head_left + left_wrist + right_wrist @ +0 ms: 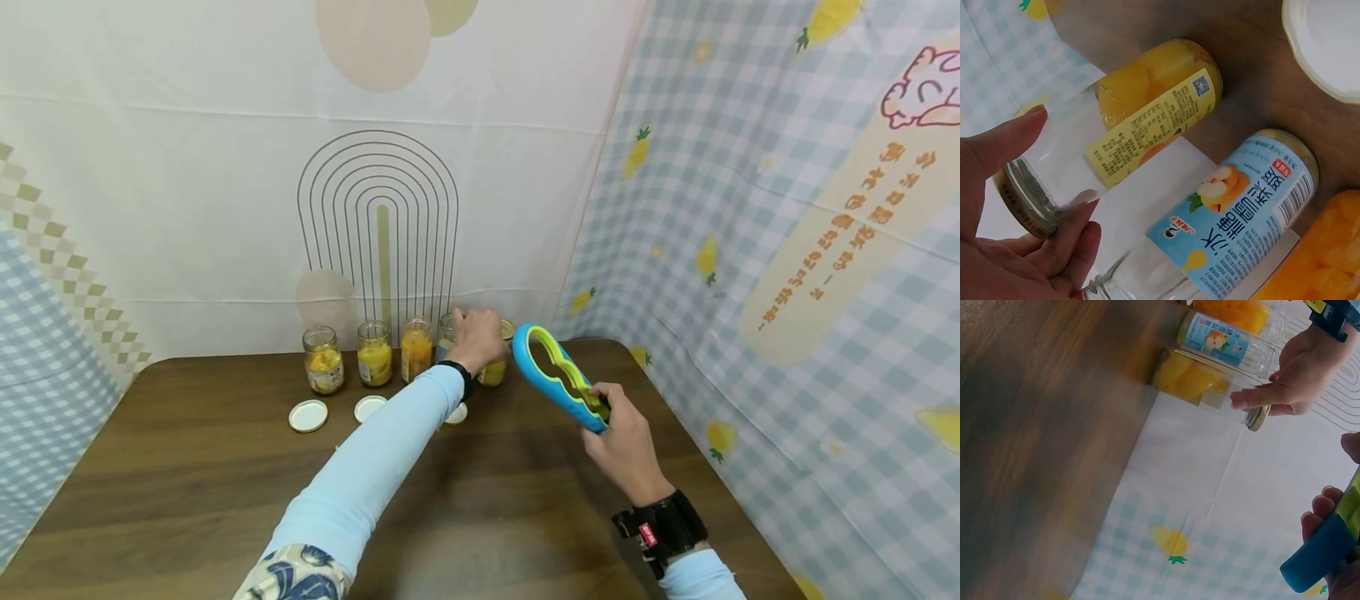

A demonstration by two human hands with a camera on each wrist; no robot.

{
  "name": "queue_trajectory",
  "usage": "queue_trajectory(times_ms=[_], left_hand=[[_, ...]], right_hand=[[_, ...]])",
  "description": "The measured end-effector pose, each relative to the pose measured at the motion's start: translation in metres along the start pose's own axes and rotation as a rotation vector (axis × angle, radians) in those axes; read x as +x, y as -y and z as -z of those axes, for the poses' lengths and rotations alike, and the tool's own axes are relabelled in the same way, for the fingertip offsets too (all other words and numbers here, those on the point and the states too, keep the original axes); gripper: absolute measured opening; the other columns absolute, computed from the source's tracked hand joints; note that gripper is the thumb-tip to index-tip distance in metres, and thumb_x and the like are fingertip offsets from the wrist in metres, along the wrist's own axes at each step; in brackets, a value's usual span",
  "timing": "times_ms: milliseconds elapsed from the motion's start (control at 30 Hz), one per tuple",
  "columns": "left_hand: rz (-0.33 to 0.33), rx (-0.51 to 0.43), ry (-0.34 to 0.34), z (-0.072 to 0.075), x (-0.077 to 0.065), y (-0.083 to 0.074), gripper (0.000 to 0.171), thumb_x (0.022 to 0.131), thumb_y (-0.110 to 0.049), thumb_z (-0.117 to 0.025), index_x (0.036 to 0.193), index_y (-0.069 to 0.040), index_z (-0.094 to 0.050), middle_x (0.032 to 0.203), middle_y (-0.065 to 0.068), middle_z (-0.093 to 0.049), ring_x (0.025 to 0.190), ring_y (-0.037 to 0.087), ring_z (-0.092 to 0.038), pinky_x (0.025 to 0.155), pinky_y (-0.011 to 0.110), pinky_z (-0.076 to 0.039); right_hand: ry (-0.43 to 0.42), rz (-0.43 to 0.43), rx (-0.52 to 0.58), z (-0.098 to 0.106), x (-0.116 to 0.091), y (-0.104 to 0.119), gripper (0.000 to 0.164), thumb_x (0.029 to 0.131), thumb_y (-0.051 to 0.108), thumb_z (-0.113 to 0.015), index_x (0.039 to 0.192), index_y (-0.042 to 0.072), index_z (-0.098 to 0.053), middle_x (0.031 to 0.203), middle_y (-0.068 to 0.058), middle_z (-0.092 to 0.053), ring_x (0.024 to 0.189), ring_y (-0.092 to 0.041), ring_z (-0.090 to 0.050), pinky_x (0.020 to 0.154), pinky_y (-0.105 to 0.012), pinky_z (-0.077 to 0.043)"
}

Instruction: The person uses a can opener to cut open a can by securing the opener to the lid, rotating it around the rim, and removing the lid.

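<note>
At the right end of a row of jars, my left hand (pixel 478 337) reaches over to a glass jar of yellow fruit (pixel 1160 81) with a gold-rimmed lid. In the left wrist view its thumb and curled fingers grip the jar near the lid. The lid (pixel 1257 417) is on the jar. A blue-labelled jar (pixel 1235 206), lidless, stands beside it, close to the fingers. My right hand (pixel 624 442) holds a blue and green jar opener (pixel 558 379) by its handle end, raised above the table and apart from the jars.
Further left stand open jars of fruit: an orange one (pixel 416 350), a yellow one (pixel 374 354) and another (pixel 324 362). White lids (pixel 308 416) lie on the brown table (pixel 187 467) before them. A patterned cloth (pixel 225 208) hangs behind; checked cloth (pixel 675 208) hangs at right.
</note>
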State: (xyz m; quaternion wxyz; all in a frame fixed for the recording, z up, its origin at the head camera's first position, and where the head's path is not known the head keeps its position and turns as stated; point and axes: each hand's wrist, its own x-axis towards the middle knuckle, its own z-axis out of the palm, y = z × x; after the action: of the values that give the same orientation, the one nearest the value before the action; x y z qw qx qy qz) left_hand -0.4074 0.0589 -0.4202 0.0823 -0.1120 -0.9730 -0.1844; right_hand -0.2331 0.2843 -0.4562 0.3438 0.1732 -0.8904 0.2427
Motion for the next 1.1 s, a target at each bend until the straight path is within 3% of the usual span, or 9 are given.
queue_trajectory(times_ms=[133, 233, 333, 400, 467, 600, 700, 900, 1100], left_hand=[[-0.028, -0.008, -0.026, -0.002, -0.005, -0.001, 0.053, 0.095, -0.027, -0.077, 0.058, -0.019, -0.040, 0.058, -0.004, -0.037, 0.068, 0.022, -0.054, 0.101, 0.047, -0.037], [-0.044, -0.021, -0.047, -0.001, -0.011, -0.002, 0.050, 0.095, -0.026, -0.077, 0.060, -0.018, -0.042, 0.059, -0.003, -0.039, 0.066, 0.021, -0.051, 0.086, 0.040, -0.028], [-0.054, -0.037, -0.051, 0.001, -0.017, -0.004, 0.038, 0.095, -0.026, -0.078, 0.069, -0.015, -0.052, 0.066, 0.001, -0.050, 0.071, 0.024, -0.055, 0.084, 0.039, -0.024], [-0.062, -0.074, -0.051, 0.004, -0.021, -0.005, 0.025, 0.094, -0.027, -0.079, 0.085, -0.010, -0.063, 0.079, 0.006, -0.064, 0.082, 0.027, -0.063, 0.088, 0.039, -0.031], [-0.076, -0.180, -0.044, 0.006, -0.027, -0.006, 0.032, 0.094, -0.027, -0.080, 0.112, -0.004, -0.069, 0.102, 0.012, -0.073, 0.099, 0.031, -0.069, 0.099, 0.040, -0.043], [-0.110, -0.465, -0.047, 0.011, -0.044, -0.004, 0.075, 0.093, -0.027, -0.084, 0.153, 0.001, -0.049, 0.145, 0.020, -0.064, 0.134, 0.035, -0.063, 0.114, 0.048, -0.053], [-0.126, -0.639, -0.076, 0.011, -0.062, 0.000, 0.083, 0.093, -0.026, -0.085, 0.159, -0.002, -0.041, 0.149, 0.021, -0.059, 0.133, 0.034, -0.061, 0.111, 0.048, -0.055], [-0.166, -0.902, -0.190, 0.012, -0.100, 0.006, 0.086, 0.090, -0.020, -0.088, 0.160, -0.005, -0.039, 0.126, 0.017, -0.066, 0.097, 0.025, -0.060, 0.082, 0.030, -0.051], [-0.128, -1.097, -0.186, 0.007, -0.131, 0.008, 0.073, 0.087, -0.023, -0.091, 0.149, -0.010, -0.057, 0.132, 0.008, -0.071, 0.116, 0.019, -0.066, 0.101, 0.032, -0.057]], right_hand=[[0.000, -0.007, 0.002, -0.001, -0.002, 0.002, 0.051, 0.075, -0.014, -0.081, 0.120, -0.002, -0.059, 0.100, -0.019, -0.071, 0.076, -0.018, -0.057, 0.065, -0.036, -0.051], [0.001, -0.012, 0.005, -0.001, -0.003, 0.003, 0.051, 0.075, -0.015, -0.080, 0.120, -0.002, -0.058, 0.099, -0.019, -0.071, 0.075, -0.017, -0.056, 0.064, -0.035, -0.050], [-0.001, -0.010, 0.008, 0.000, -0.004, 0.003, 0.051, 0.076, -0.015, -0.079, 0.120, -0.002, -0.058, 0.098, -0.018, -0.070, 0.075, -0.016, -0.054, 0.064, -0.033, -0.049], [-0.004, -0.009, 0.011, 0.001, -0.004, 0.003, 0.051, 0.076, -0.014, -0.079, 0.121, -0.002, -0.058, 0.098, -0.017, -0.070, 0.075, -0.016, -0.053, 0.064, -0.032, -0.048], [-0.007, -0.012, 0.012, 0.002, -0.004, 0.003, 0.051, 0.076, -0.014, -0.080, 0.121, -0.002, -0.058, 0.099, -0.018, -0.070, 0.075, -0.016, -0.054, 0.065, -0.032, -0.048], [-0.006, -0.030, 0.015, 0.004, -0.005, 0.004, 0.052, 0.076, -0.014, -0.080, 0.122, -0.002, -0.057, 0.099, -0.018, -0.069, 0.076, -0.016, -0.053, 0.066, -0.032, -0.047], [0.002, -0.043, 0.023, 0.005, -0.007, 0.005, 0.053, 0.076, -0.014, -0.080, 0.122, -0.001, -0.057, 0.101, -0.018, -0.069, 0.076, -0.016, -0.052, 0.066, -0.031, -0.046], [0.006, -0.044, 0.060, 0.004, -0.009, 0.010, 0.054, 0.077, -0.013, -0.082, 0.122, -0.001, -0.056, 0.099, -0.016, -0.068, 0.075, -0.014, -0.049, 0.066, -0.028, -0.042], [-0.027, -0.031, 0.091, 0.004, -0.007, 0.014, 0.058, 0.075, -0.011, -0.089, 0.121, 0.000, -0.056, 0.096, -0.015, -0.067, 0.075, -0.013, -0.052, 0.065, -0.029, -0.047]])
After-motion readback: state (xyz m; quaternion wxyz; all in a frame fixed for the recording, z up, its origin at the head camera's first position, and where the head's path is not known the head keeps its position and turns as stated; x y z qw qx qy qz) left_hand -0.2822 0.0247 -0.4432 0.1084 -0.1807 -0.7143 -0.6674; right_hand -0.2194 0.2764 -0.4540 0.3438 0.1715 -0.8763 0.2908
